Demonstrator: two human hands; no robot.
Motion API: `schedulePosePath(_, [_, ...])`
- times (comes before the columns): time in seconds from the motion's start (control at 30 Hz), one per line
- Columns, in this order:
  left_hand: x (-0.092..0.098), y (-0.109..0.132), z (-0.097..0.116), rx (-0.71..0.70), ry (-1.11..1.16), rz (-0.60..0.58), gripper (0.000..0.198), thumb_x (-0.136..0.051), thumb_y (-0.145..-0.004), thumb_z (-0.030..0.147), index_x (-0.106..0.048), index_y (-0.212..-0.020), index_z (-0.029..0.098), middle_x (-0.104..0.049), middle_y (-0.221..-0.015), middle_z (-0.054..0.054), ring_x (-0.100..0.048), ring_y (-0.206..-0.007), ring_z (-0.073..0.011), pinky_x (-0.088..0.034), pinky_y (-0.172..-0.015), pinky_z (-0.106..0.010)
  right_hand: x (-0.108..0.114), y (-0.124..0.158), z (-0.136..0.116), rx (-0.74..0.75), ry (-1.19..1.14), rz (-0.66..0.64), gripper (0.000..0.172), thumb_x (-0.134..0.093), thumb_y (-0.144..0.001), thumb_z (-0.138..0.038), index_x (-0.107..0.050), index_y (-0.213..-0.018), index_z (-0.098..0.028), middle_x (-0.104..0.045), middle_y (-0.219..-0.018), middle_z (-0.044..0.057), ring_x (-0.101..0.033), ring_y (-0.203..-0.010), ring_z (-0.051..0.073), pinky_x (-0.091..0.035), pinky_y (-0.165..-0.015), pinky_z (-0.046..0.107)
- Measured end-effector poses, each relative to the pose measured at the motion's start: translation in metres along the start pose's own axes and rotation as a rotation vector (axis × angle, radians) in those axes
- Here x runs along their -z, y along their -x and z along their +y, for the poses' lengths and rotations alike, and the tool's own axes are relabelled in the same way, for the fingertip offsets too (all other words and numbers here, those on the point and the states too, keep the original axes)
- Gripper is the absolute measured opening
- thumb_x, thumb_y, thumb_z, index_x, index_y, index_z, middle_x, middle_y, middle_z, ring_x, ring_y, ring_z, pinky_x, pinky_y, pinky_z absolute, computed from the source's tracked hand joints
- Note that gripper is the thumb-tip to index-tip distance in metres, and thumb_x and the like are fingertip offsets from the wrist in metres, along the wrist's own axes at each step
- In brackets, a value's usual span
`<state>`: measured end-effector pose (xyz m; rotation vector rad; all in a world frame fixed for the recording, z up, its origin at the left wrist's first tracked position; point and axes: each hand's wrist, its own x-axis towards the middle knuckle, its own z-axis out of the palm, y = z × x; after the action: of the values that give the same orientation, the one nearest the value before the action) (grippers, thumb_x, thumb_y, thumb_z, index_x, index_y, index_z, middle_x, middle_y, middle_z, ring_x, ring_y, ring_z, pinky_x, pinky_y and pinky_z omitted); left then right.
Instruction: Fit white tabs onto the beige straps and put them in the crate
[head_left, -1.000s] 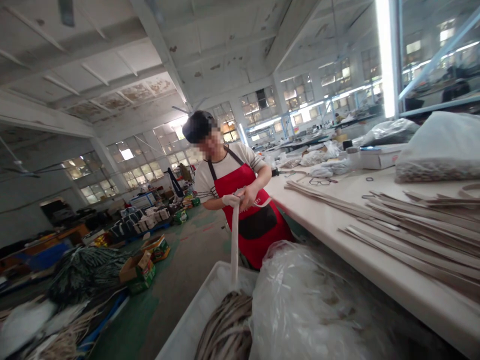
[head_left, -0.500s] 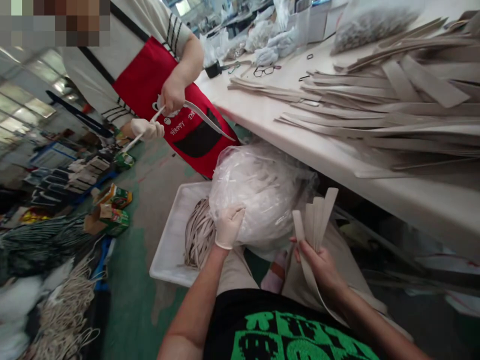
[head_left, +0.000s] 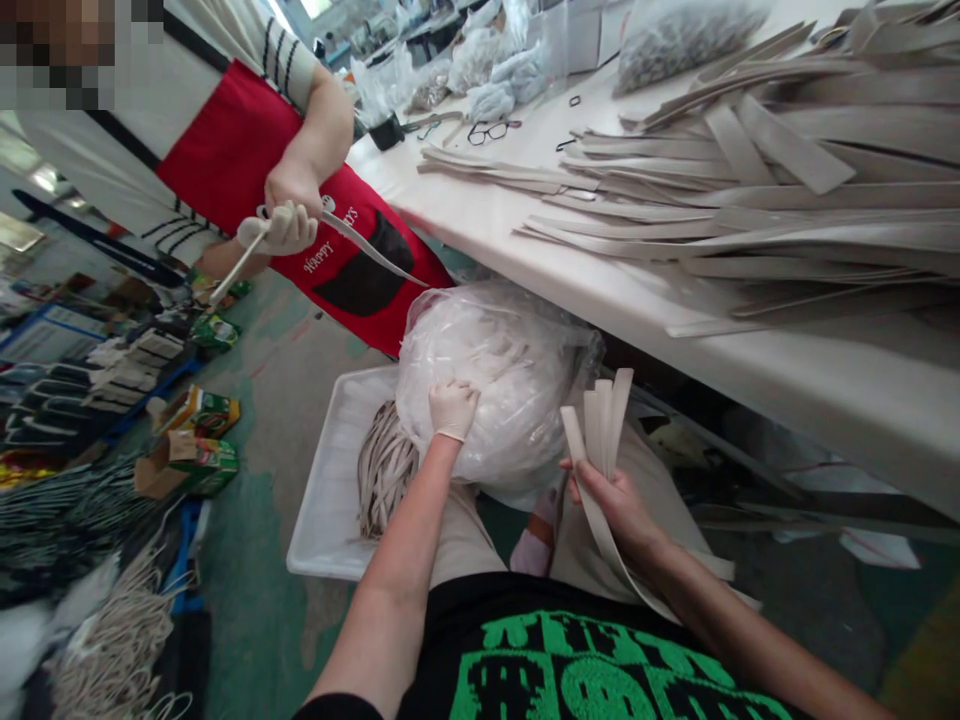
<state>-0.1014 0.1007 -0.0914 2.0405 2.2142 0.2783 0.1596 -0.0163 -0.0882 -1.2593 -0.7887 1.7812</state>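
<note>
A large clear plastic bag (head_left: pixel 517 400), bulging with pale contents, rests in front of my lap. My left hand (head_left: pixel 454 408), in a white glove, is closed on the near side of the bag, its fingers curled into the film. Bare and to the right, my right hand (head_left: pixel 619 505) grips several flat beige strips (head_left: pixel 600 425). Their ends fan upward above the fist, and the lengths trail down past my wrist across my leg. Beside the bag, a white tray (head_left: pixel 319 510) holds a bundle of narrow beige strips (head_left: pixel 384 470).
A long white table (head_left: pixel 457 205) runs along the right, bearing piles of beige strips (head_left: pixel 675 225), glasses (head_left: pixel 491 132) and plastic bags. Across the bag stands a co-worker in a red apron (head_left: pixel 225 130), handling a pale strip (head_left: pixel 375 255). Opened cartons (head_left: pixel 199 460) and cords (head_left: pixel 112 640) lie at left.
The view has shifted, moving the scene left. My left hand's fingers look more curled on the bag. My right hand keeps its strips. The co-worker's hands have come closer together.
</note>
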Motion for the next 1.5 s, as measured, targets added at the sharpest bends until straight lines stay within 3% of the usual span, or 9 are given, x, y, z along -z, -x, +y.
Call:
schedulePosePath(0.2, [0.055,0.043,-0.001,-0.130,0.163,0.341,0.013,-0.063,-0.090,0.028,-0.075,-0.087,0.026,-0.076,-0.107,-0.003,-0.061,-0.118,-0.0229,-0.031,-0.113,-0.046,0.001,-0.003,0.002,-0.016,-0.066,-0.058,0.047,-0.070,-0.080,-0.059,-0.070,-0.091,-0.014,-0.054,-0.058,0.000,-0.045,-0.052,0.012,-0.034,-0.049,0.025])
schedulePosePath(0.37, [0.087,0.109,0.017,-0.331,0.176,0.455,0.010,-0.063,-0.091,0.027,-0.073,-0.090,0.026,-0.075,-0.109,-0.002,-0.059,-0.121,-0.0228,-0.030,-0.113,-0.050,0.002,-0.003,0.001,-0.076,-0.162,-0.173,0.039,-0.073,-0.079,-0.053,-0.072,-0.088,-0.016,-0.068,-0.071,0.004,-0.057,-0.059,0.013,-0.045,-0.056,0.023])
schedulePosePath(0.6, [0.087,0.180,0.030,-0.463,0.094,0.420,0.023,-0.069,-0.085,0.024,-0.072,-0.106,0.033,-0.074,-0.114,-0.001,-0.056,-0.125,-0.0238,-0.025,-0.116,-0.049,-0.022,0.002,-0.015,-0.339,-0.129,-0.513,0.038,-0.073,-0.080,-0.048,-0.076,-0.099,-0.015,-0.068,-0.124,0.015,-0.067,-0.105,0.024,-0.056,-0.077,0.029])
schedulePosePath(0.77, [0.081,0.198,0.029,-0.492,0.069,0.350,0.027,-0.069,-0.086,0.027,-0.071,-0.112,0.035,-0.073,-0.117,-0.001,-0.056,-0.126,-0.0235,-0.024,-0.118,-0.048,-0.047,-0.004,-0.016,-0.334,-0.118,-0.545,0.036,-0.080,-0.074,-0.045,-0.076,-0.090,-0.013,-0.073,-0.106,0.014,-0.069,-0.095,0.022,-0.057,-0.072,0.027])
schedulePosePath(1.03, [0.084,0.201,0.035,-0.540,0.068,0.332,0.023,-0.068,-0.087,0.025,-0.071,-0.108,0.034,-0.073,-0.117,0.002,-0.058,-0.121,-0.0223,-0.024,-0.118,-0.047,-0.072,-0.014,-0.024,-0.141,0.267,-0.568,0.031,-0.078,-0.072,-0.043,-0.072,-0.077,-0.013,-0.065,-0.067,0.002,-0.057,-0.057,0.012,-0.048,-0.048,0.021])
schedulePosePath(1.13, [0.078,0.202,0.036,-0.368,0.284,0.323,0.037,-0.070,-0.086,0.033,-0.065,-0.123,0.032,-0.067,-0.130,-0.004,-0.054,-0.127,-0.0246,-0.029,-0.117,-0.048,-0.074,-0.015,-0.030,-0.050,0.327,-0.504,0.028,-0.076,-0.073,-0.041,-0.072,-0.069,-0.014,-0.060,-0.057,0.000,-0.051,-0.050,0.010,-0.040,-0.043,0.019])
schedulePosePath(1.27, [0.069,0.193,0.043,0.074,0.907,0.172,0.069,-0.068,-0.082,0.054,-0.051,-0.139,0.018,-0.058,-0.140,-0.015,-0.054,-0.130,-0.0287,-0.042,-0.110,-0.045,-0.074,-0.018,-0.048,0.049,0.279,-0.478,0.029,-0.072,-0.076,-0.042,-0.077,-0.081,-0.014,-0.064,-0.064,0.002,-0.051,-0.052,0.009,-0.039,-0.044,0.019])
schedulePosePath(1.4, [0.063,0.174,0.059,0.298,1.323,-0.126,0.053,-0.074,-0.075,0.054,-0.071,-0.112,0.016,-0.073,-0.113,-0.010,-0.066,-0.109,-0.0280,-0.051,-0.099,-0.040,-0.076,-0.024,-0.065,0.083,0.275,-0.476,0.025,-0.072,-0.078,-0.039,-0.075,-0.079,-0.013,-0.061,-0.059,0.001,-0.050,-0.050,0.009,-0.037,-0.043,0.019])
schedulePosePath(1.5, [0.056,0.165,0.064,0.456,1.429,-0.119,0.041,-0.082,-0.066,0.048,-0.077,-0.091,0.017,-0.077,-0.091,-0.005,-0.069,-0.088,-0.0217,-0.053,-0.092,-0.037,-0.078,-0.032,-0.072,0.119,0.280,-0.430,0.020,-0.069,-0.081,-0.032,-0.075,-0.078,-0.013,-0.066,-0.065,0.003,-0.052,-0.053,0.009,-0.039,-0.044,0.019])
